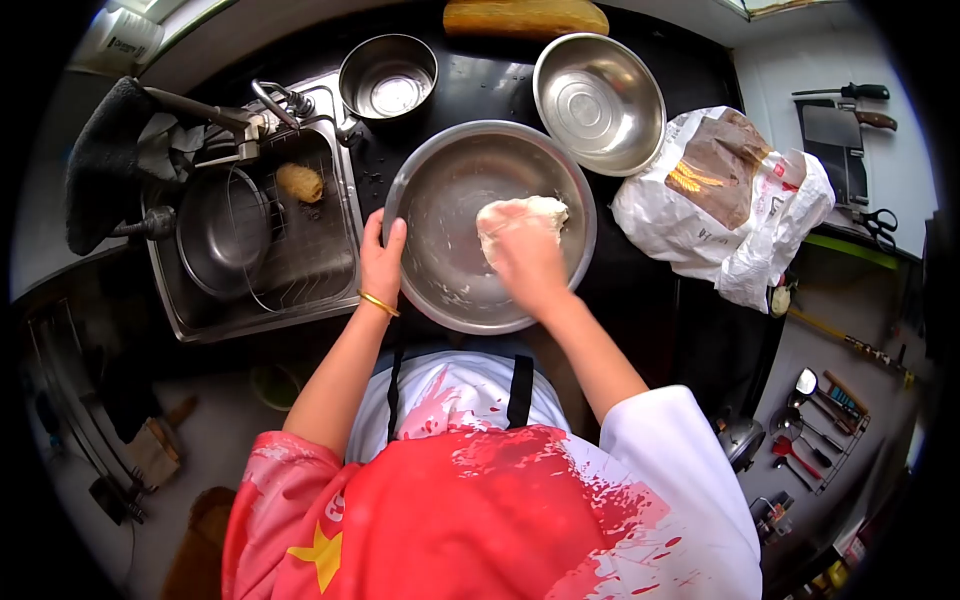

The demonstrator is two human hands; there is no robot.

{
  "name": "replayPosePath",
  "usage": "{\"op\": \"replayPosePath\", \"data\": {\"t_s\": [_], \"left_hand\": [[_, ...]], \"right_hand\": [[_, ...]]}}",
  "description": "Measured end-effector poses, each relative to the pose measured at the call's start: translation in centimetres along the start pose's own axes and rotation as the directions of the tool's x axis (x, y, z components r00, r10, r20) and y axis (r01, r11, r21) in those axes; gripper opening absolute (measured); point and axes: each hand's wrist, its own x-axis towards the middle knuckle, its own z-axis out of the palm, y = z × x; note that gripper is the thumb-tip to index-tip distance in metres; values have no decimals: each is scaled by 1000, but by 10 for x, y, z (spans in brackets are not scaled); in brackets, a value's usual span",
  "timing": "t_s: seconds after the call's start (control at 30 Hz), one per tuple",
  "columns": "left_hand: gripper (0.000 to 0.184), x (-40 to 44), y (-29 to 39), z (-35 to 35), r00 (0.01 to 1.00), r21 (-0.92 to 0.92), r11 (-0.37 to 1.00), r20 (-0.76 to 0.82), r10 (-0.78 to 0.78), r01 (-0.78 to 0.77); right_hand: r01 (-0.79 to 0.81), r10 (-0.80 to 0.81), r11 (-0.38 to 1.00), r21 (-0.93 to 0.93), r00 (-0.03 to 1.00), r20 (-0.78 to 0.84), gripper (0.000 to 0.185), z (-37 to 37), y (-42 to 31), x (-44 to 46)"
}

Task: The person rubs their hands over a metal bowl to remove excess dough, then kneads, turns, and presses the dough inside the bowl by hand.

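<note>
A wide steel mixing bowl (440,265) stands on the black counter before me, smeared inside with bits of dough. My left hand (382,258) grips its left rim, thumb on top, with a gold bangle at the wrist. Inside the bowl, towards the right, lies a pale lump of dough (548,212). My right hand (522,255) is closed on the dough from above and presses into it. Its fingertips are hidden in the dough.
A sink (345,215) with a wire rack is on the left. Behind stand a steel pot (388,85), another steel bowl (600,105) and a wooden rolling board or log (525,17). A flour bag (715,205) sits right. A cleaver (832,128) hangs on the right wall.
</note>
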Motion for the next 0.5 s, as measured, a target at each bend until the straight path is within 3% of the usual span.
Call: {"op": "replayPosePath", "data": {"t_s": [0.07, 0.1, 0.17, 0.27, 0.3, 0.33, 0.4, 0.47, 0.5], "left_hand": [[28, 3, -2, -9, 999, 32, 998, 6, -46, 46], [27, 4, 4, -9, 1000, 147, 989, 8, 1, -2], [29, 13, 10, -1, 990, 278, 951, 1, 139, -134], [33, 38, 20, 11, 990, 355, 925, 76, 118, -137], [34, 44, 18, 11, 996, 483, 871, 10, 94, -87], [34, 43, 15, 10, 995, 482, 872, 11, 96, -89], [31, 39, 14, 10, 999, 284, 958, 2, 43, -41], [30, 35, 10, 8, 998, 262, 963, 6, 61, -60], [28, 36, 11, 7, 997, 236, 969, -1, 79, -77]], "right_hand": [[-224, 205, 963, -148, 970, -135, 50, -10, 15, -6], [-339, 332, 936, -93, 940, -84, 62, -7, 25, -7], [-347, 339, 926, -146, 937, -83, 66, 10, 30, -6], [-397, 381, 895, -204, 918, -113, 78, 28, 28, 4], [-464, 451, 871, -164, 886, -112, 79, 28, 26, 7], [-530, 520, 839, -122, 847, -106, 80, 29, 24, 10], [-554, 541, 824, -124, 832, -119, 72, 32, 25, 16], [-591, 591, 803, -80, 807, -24, 58, 32, 27, 25], [-608, 606, 793, -46, 794, -53, 47, 36, 29, 28]]}}
